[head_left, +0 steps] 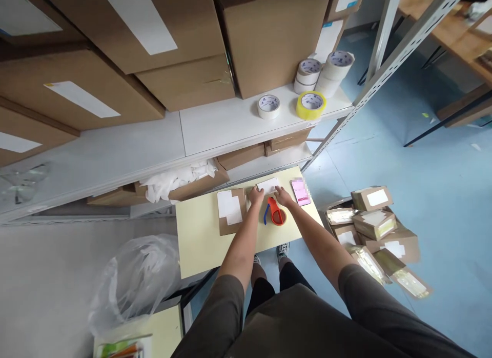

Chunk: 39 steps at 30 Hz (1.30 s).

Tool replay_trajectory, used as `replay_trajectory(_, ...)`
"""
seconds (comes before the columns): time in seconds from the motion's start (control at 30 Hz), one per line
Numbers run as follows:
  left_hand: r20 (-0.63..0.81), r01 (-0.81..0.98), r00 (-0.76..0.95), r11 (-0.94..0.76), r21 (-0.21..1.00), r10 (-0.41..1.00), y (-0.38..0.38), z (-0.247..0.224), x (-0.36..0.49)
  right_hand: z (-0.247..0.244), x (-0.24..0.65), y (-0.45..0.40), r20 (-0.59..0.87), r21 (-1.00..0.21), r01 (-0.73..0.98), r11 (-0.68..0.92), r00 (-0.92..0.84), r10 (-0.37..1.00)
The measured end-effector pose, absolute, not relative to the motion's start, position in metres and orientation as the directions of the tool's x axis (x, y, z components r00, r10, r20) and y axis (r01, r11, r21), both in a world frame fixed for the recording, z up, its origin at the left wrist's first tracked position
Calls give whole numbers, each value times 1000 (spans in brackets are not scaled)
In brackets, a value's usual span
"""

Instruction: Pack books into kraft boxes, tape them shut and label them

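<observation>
Both of my hands are at the far side of the pale yellow table. My left hand is closed on the left end of a small white rectangular piece, a paper label or a thin packet. At its right end, my right hand pinches it with bent fingers. Just below lies a red-orange tape dispenser with a roll in it, and a slim blue tool beside it. Left of my hands rests a brown cardboard piece bearing white labels. To the right lies a phone with a pink screen.
Cardboard boxes and tape rolls, including a yellow one, stand on the shelf ahead. Taped parcels are heaped on the floor at right. A clear plastic bag hangs at left. A metal post rises at right.
</observation>
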<state>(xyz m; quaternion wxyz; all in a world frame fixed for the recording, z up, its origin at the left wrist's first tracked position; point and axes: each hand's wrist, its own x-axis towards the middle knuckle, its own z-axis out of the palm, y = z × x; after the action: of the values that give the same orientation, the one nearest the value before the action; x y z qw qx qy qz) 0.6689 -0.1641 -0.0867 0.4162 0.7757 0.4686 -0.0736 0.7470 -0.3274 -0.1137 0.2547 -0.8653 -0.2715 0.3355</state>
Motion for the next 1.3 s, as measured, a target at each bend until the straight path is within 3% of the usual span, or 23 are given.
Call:
replay_trajectory(0.13, -463, 809, 492, -190, 556, 738, -167, -89, 675, -112, 741, -326, -520, -624, 208, -753, 609, 598)
replay_trajectory(0.33, -479, 858, 386, -115, 501, 788, -167, -87, 683, -111, 741, -326, -460, -682, 203, -703, 628, 627)
replay_trajectory(0.5, -437, 819, 447, -159, 552, 781, -166, -80, 672, -109, 745, -343, -348, -764, 55, -643, 804, 483)
replay_trajectory(0.6, -411, 799, 503, -227, 557, 760, -164, -70, 659, -103, 746, -353, -373, -771, -57, -634, 848, 378)
replay_trajectory(0.7, -369, 753, 560, -269, 600, 742, -160, -54, 645, -91, 747, -356, -400, -789, -106, -605, 836, 375)
replay_trajectory(0.87, -285, 642, 661, -326, 694, 695, -148, -26, 623, -66, 746, -338, -359, -865, -108, -491, 816, 453)
replay_trajectory(1.07, -282, 608, 645, -253, 753, 710, -143, 0, 609, -39, 732, -304, -325, -881, -122, -458, 859, 395)
replay_trajectory(1.2, -259, 639, 587, -243, 730, 767, -148, 14, 600, -18, 725, -300, -108, -909, 50, -415, 931, 349)
replay_trajectory(1.3, -141, 606, 607, -341, 719, 782, -148, 29, 597, 1, 722, -309, -44, -935, 115, -336, 901, 432)
